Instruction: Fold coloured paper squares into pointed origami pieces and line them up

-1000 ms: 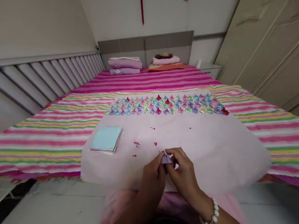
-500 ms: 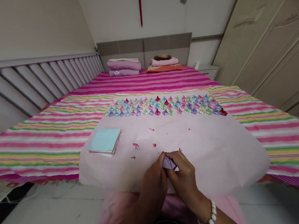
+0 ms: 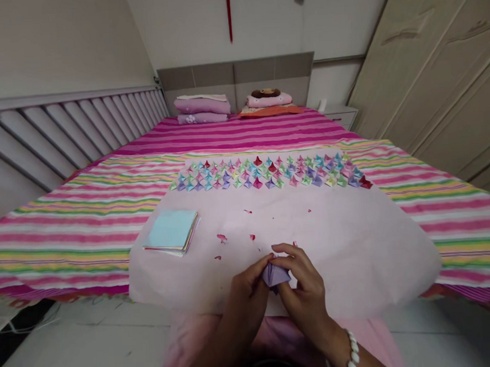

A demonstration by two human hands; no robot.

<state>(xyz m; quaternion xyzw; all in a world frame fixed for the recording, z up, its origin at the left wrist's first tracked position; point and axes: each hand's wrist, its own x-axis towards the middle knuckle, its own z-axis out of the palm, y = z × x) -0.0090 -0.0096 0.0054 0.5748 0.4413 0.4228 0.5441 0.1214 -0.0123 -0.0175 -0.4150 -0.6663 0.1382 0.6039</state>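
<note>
A small folded piece of purple origami paper (image 3: 276, 275) is held between both hands, just above the near part of a large pale sheet (image 3: 356, 243). My left hand (image 3: 250, 287) pinches its left side with thumb and fingers. My right hand (image 3: 303, 282), with a white bead bracelet at the wrist, grips its right side; its index finger is lifted and bent over the top. Fingers cover part of the folds. Beyond, several rows of small folded paper pieces (image 3: 257, 181) in many colours stand along the sheet's far edge.
A stack of square paper (image 3: 173, 230), light blue on top, lies at the sheet's left. Red paper scraps (image 3: 222, 238) are scattered mid-sheet. Underneath is a bed with a striped cover (image 3: 64, 216). Folded bedding (image 3: 202, 106) sits by the headboard (image 3: 197, 75).
The purple paper has turned and shows more of its folded faces. My right index finger has lifted, and the right hand's fingers have spread slightly. The left hand keeps its pinch.
</note>
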